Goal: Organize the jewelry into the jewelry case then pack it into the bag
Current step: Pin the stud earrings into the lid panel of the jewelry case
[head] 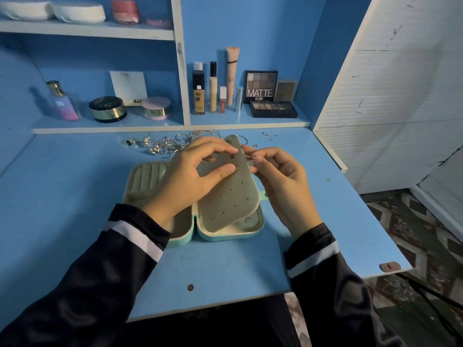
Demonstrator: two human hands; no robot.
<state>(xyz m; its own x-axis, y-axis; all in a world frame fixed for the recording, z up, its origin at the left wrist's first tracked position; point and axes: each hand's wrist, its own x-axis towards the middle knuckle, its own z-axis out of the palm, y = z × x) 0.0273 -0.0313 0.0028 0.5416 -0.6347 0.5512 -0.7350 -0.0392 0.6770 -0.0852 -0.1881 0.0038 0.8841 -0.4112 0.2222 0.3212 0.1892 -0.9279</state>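
A mint-green jewelry case [226, 237] lies open in the middle of a blue surface [75, 209]. A person in dark sleeves with white stripes works over it.

The left hand [190, 179] pinches the case's padded flap [225, 199], which is dotted with small holes and lifted upright. Its thumb presses on a gold earring [235, 168] on the flap.

The right hand [280, 184], at 3 o'clock of the flap, has its thumb and forefinger closed on a small metal piece [247, 156] at the flap's edge. What the piece is cannot be told.

A heap of silver jewelry [170, 144] lies at 12 o'clock of the case, with tiny studs [268, 137] at 1 o'clock.

Behind, a shelf holds makeup bottles [198, 96] and an eyeshadow palette [260, 87].
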